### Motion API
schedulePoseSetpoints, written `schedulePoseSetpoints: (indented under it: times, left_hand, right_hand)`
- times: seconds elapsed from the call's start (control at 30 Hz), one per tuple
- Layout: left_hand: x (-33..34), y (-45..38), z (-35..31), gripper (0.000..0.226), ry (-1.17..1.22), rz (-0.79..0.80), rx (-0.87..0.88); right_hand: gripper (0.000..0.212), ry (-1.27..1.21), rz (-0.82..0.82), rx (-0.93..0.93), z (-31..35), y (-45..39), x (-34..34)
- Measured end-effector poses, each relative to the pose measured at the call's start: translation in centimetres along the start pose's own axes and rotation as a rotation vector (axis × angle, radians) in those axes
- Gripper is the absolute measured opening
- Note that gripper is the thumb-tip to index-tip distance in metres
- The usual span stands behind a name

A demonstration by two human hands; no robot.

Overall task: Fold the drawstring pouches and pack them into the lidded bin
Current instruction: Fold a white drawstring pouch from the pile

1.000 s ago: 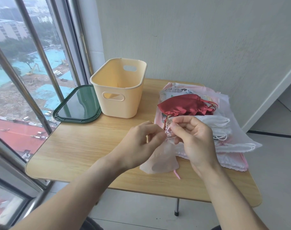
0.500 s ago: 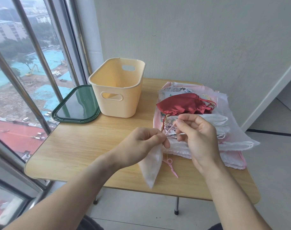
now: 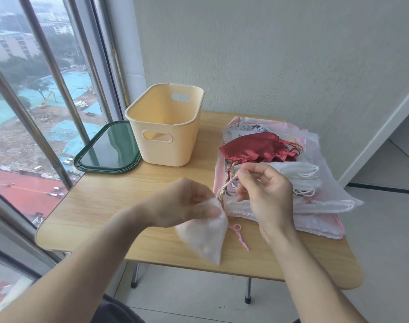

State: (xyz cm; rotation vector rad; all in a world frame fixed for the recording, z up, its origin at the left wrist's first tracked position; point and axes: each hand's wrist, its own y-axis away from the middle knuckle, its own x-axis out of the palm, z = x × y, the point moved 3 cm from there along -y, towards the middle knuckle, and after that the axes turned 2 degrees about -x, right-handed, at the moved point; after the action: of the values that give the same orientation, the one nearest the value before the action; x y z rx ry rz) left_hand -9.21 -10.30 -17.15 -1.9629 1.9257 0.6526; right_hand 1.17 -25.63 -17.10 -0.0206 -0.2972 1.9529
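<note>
Pale pink pouch (image 3: 204,236) hangs above desk (image 3: 101,206) front edge, neck pinched in left hand (image 3: 184,203). Right hand (image 3: 266,192) pinches its pink drawstring (image 3: 229,183), pulled taut up and right. Hands close together, not touching. Cream bin (image 3: 168,134) sits open at back, green lid (image 3: 108,148) flat beside it. Pouch stack (image 3: 292,183) at right, red pouch (image 3: 257,148) on top.

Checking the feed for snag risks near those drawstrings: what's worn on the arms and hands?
Nothing shows on either: left hand and right hand are bare, without gloves, rings, watch or bracelets. Both forearms are bare to the frame edge, with no sleeves in view.
</note>
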Motion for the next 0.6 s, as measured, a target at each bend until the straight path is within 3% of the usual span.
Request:
schedulePoseSetpoints:
  times: [0.1,0.2,0.37,0.5,0.53,0.6]
  left_hand:
    - [-1.9,0.2,0.1,0.039,-0.045,-0.13,0.017]
    - [-5.5,0.3,-1.2,0.026,-0.064,-0.316,0.076]
    - [-13.8,-0.4,-5.1,0.031,-0.123,-0.703,0.129]
    - [-19.3,-2.7,-6.1,0.01,-0.158,-0.965,0.108]
    - [-20.2,-3.4,-6.0,0.004,-0.207,-1.006,0.094]
    - [-21.3,-5.0,-5.6,0.016,-0.338,-1.036,0.072]
  right_hand:
    - [0.009,0.097,0.119,-0.036,-0.2,0.2,0.6]
    - [0.017,0.185,0.119,-0.087,-0.5,0.4,0.5]
    - [0.017,0.226,0.103,-0.105,-0.8,0.2,0.6]
    - [0.016,0.221,0.091,-0.088,-0.6,0.3,0.9]
    - [0.014,0.214,0.101,-0.084,-0.5,0.4,1.0]
    - [0.014,0.198,0.131,-0.087,-0.2,0.5,1.4]
